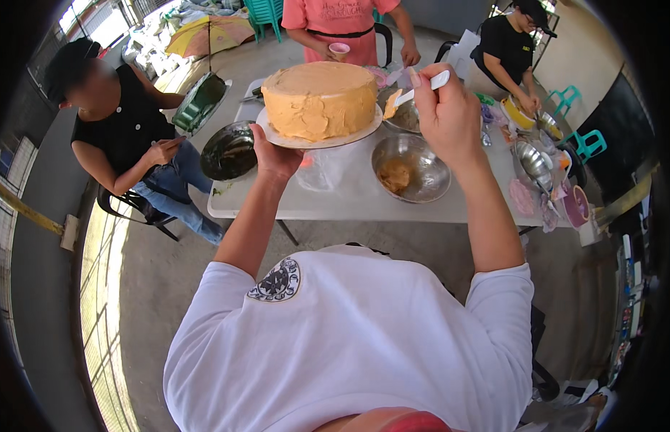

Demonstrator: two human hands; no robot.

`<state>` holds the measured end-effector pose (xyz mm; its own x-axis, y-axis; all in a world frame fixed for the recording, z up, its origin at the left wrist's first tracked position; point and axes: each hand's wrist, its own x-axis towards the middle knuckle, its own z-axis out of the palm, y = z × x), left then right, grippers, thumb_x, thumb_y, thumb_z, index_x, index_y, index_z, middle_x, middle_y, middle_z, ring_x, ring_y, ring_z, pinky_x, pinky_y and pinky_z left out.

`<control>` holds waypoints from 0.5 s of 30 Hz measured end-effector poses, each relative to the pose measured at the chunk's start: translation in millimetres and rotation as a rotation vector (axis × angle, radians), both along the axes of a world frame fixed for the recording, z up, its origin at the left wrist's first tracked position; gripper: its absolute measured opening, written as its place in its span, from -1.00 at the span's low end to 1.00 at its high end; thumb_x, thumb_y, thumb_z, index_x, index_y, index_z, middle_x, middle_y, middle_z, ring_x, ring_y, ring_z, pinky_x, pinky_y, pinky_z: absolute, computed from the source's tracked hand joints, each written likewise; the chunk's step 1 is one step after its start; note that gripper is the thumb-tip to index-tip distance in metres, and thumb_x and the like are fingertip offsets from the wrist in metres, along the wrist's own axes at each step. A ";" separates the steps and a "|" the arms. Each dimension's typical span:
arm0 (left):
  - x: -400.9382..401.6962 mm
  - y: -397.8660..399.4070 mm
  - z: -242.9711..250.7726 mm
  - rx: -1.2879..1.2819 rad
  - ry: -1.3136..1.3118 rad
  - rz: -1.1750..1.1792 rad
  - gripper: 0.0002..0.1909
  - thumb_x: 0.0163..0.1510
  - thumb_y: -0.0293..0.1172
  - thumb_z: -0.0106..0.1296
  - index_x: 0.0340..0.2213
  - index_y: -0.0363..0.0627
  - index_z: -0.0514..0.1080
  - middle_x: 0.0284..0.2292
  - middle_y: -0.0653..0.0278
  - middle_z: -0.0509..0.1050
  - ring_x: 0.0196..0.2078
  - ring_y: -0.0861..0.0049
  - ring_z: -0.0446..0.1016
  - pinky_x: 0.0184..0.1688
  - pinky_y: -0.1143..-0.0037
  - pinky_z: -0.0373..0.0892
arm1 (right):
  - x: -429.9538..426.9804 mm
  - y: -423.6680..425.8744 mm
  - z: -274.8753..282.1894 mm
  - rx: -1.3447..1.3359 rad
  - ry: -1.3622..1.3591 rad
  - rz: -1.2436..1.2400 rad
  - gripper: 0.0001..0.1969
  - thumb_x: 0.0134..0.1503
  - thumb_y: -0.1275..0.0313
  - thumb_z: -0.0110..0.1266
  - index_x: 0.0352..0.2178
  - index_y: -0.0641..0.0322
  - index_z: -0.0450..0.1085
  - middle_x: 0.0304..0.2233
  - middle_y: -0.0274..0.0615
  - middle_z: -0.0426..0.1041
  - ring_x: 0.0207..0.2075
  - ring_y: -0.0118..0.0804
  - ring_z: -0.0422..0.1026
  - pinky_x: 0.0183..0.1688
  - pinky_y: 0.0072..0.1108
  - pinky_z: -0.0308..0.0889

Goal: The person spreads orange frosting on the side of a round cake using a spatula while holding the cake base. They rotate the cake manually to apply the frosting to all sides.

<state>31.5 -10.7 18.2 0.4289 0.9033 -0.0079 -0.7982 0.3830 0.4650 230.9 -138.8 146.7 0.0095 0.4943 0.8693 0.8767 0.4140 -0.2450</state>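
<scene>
My left hand (276, 156) holds up a white round cake board (362, 135) from below. On the board stands a round cake (321, 102) covered in orange-tan frosting, smooth on top and rougher on the near side. My right hand (448, 110) grips a white-handled spatula (421, 88) to the right of the cake; its end, apart from the cake, carries a lump of the same frosting (391, 104). Below it, a steel mixing bowl (435, 178) on the table has frosting (395, 175) inside. A second steel bowl (404, 116) stands behind, partly hidden.
The white folding table (335, 208) also bears a dark-smeared bowl (230, 151), a plastic bag (335, 167) and cluttered bowls (532, 162) at right. A seated person at left holds a dark green cake (199, 102). Two other people work at the far side and right.
</scene>
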 end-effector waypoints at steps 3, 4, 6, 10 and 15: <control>0.2 8.1 -4.3 0.037 0.012 -0.001 -0.26 -0.04 0.26 -0.68 -0.05 -0.01 0.11 -0.06 0.33 0.21 -0.04 0.43 0.22 -0.16 0.50 0.26 | -8.7 10.3 2.8 0.046 -0.057 -0.058 -0.86 -0.01 0.39 -0.07 -0.52 0.23 0.19 -0.77 -0.20 0.28 -0.71 -0.17 0.33 -0.67 -0.47 0.19; 0.0 10.1 -5.7 0.056 0.025 0.002 -0.26 -0.04 0.27 -0.68 -0.05 -0.01 0.11 -0.07 0.33 0.22 -0.06 0.43 0.23 -0.20 0.51 0.28 | -10.6 15.3 6.0 0.031 -0.068 -0.063 -0.84 0.00 0.37 -0.08 -0.53 0.23 0.19 -0.77 -0.19 0.28 -0.71 -0.16 0.33 -0.67 -0.46 0.19; -1.8 10.4 -5.5 0.023 0.015 -0.006 -0.26 -0.04 0.27 -0.69 -0.06 -0.01 0.12 -0.08 0.32 0.23 -0.07 0.43 0.24 -0.25 0.52 0.29 | -14.1 24.8 8.2 0.039 -0.081 -0.060 -0.81 0.00 0.33 -0.09 -0.55 0.24 0.17 -0.77 -0.17 0.29 -0.71 -0.13 0.32 -0.67 -0.44 0.19; -7.5 16.0 -6.1 -0.006 -0.012 -0.042 -0.27 -0.04 0.26 -0.69 -0.07 -0.01 0.13 -0.13 0.32 0.27 -0.13 0.41 0.28 -0.35 0.51 0.31 | -24.5 30.0 9.1 0.026 -0.064 -0.061 -0.81 0.00 0.34 -0.08 -0.55 0.24 0.18 -0.76 -0.16 0.29 -0.71 -0.11 0.32 -0.66 -0.43 0.19; -14.0 23.3 -0.8 -0.067 0.011 -0.018 -0.28 -0.04 0.26 -0.67 -0.09 0.00 0.15 -0.17 0.32 0.29 -0.20 0.42 0.30 -0.44 0.53 0.28 | -32.4 31.5 21.8 0.121 -0.029 0.034 -0.81 -0.01 0.37 -0.07 -0.59 0.26 0.20 -0.78 -0.14 0.30 -0.71 -0.12 0.33 -0.66 -0.45 0.20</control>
<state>17.5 12.6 17.4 0.4443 0.8929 -0.0732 -0.7861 0.4277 0.4462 198.5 -107.3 168.5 -0.0315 0.3853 0.9223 0.8679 0.4683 -0.1659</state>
